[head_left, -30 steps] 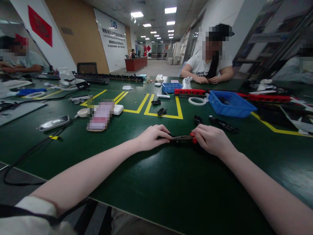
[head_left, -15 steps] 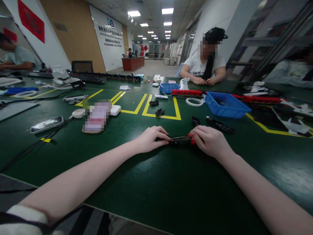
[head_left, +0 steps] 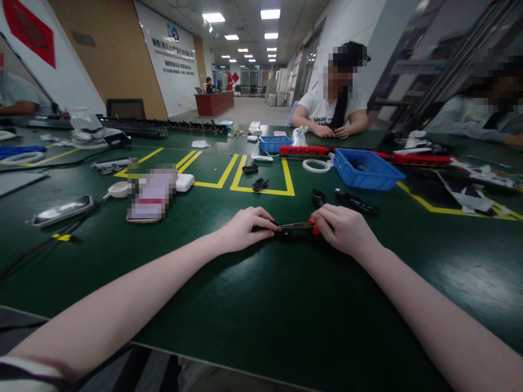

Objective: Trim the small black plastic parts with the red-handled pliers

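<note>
My right hand (head_left: 341,226) is closed round the red handles of a pair of long-nosed pliers (head_left: 297,226), whose dark jaws point left. Thumb and fingers of my left hand (head_left: 251,226) pinch together at the jaw tips, on a small black part (head_left: 283,232) mostly hidden by the fingers and jaws. Just beyond my right hand lie a short black piece (head_left: 318,197) and a longer black piece (head_left: 356,202). Two small black parts, one of them a clip-like part (head_left: 260,184), rest inside a yellow-taped box on the green table (head_left: 229,305).
A blue bin (head_left: 365,170) and a white ring (head_left: 316,165) stand beyond my right hand. Left of me are a phone (head_left: 152,196), a white case (head_left: 185,183) and a grey handheld device (head_left: 64,210) with cables. A person (head_left: 332,111) sits across the table.
The view has shifted slightly, so the scene sits a little further left and higher. Both hands keep the same grip at the pliers and the black part.
</note>
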{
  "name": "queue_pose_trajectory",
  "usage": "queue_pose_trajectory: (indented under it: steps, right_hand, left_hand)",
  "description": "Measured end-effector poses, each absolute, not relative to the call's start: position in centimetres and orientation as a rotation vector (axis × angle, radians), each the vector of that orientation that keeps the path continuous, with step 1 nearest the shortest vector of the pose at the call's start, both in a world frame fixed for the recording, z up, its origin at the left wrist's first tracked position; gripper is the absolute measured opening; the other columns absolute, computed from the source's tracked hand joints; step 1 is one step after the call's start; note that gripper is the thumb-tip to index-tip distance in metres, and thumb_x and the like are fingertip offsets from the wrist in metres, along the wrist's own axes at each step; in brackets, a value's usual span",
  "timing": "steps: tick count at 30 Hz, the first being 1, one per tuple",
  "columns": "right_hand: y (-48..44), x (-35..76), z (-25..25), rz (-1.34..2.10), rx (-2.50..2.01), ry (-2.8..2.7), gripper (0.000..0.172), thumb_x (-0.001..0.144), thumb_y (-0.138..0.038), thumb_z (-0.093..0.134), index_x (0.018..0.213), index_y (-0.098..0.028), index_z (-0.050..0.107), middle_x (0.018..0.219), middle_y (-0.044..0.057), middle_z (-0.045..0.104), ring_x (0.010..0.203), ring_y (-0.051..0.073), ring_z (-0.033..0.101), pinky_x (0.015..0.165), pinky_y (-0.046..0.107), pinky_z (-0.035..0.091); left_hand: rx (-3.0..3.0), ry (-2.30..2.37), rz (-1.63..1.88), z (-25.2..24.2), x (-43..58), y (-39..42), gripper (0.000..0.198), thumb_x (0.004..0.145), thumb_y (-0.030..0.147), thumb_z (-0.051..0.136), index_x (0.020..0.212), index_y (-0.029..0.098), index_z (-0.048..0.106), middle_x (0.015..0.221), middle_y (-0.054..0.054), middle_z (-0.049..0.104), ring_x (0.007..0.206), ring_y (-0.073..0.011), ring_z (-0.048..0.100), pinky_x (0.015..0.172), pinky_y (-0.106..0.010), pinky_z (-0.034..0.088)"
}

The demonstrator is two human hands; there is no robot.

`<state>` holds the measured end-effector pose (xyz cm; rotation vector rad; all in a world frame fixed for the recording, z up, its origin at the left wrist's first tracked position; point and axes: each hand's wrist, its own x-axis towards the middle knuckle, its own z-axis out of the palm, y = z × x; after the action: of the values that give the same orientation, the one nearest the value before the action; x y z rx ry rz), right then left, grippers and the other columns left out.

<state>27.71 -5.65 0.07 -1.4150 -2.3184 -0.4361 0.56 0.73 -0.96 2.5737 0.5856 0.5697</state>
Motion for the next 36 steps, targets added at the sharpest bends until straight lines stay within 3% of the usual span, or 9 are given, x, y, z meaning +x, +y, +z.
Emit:
queue_pose_trajectory:
  steps: [6, 14, 36]
  right_hand:
    - [-5.73, 27.07, 0.18, -0.464, -1.435, -2.323, 0.037, 0.098, -0.029, 0.036, 0.079, -0.016, 0.064, 0.076, 0.008, 0.065, 0.065, 0.017, 0.058, 0.061, 0.030, 0.040]
    - [-6.10, 27.47, 0.37, -0.528, -1.453, -2.271, 0.035, 0.098, -0.032, 0.038, 0.083, -0.015, 0.066, 0.081, 0.010, 0.068, 0.074, 0.019, 0.062, 0.066, 0.032, 0.042]
    - [-5.97, 26.96, -0.24, -0.511, -1.422, -2.283, 0.037, 0.099, -0.029, 0.036, 0.074, -0.016, 0.060, 0.071, 0.006, 0.061, 0.062, 0.014, 0.052, 0.061, 0.028, 0.036]
  left_hand:
    - [2.578, 0.577, 0.580, -0.88, 0.52, 0.60, 0.019, 0.091, 0.024, 0.061, 0.107, 0.022, 0.072, 0.118, -0.006, 0.063, 0.108, -0.0217, 0.060, 0.096, -0.042, 0.046]
    - [2.583, 0.550, 0.590, -1.01, 0.58, 0.77, 0.021, 0.092, 0.024, 0.060, 0.109, 0.022, 0.071, 0.117, -0.007, 0.064, 0.107, -0.0209, 0.060, 0.094, -0.040, 0.047]
    - [2.564, 0.573, 0.569, -0.88, 0.64, 0.69, 0.018, 0.090, 0.021, 0.062, 0.105, 0.021, 0.073, 0.118, -0.006, 0.064, 0.108, -0.0212, 0.060, 0.096, -0.039, 0.045]
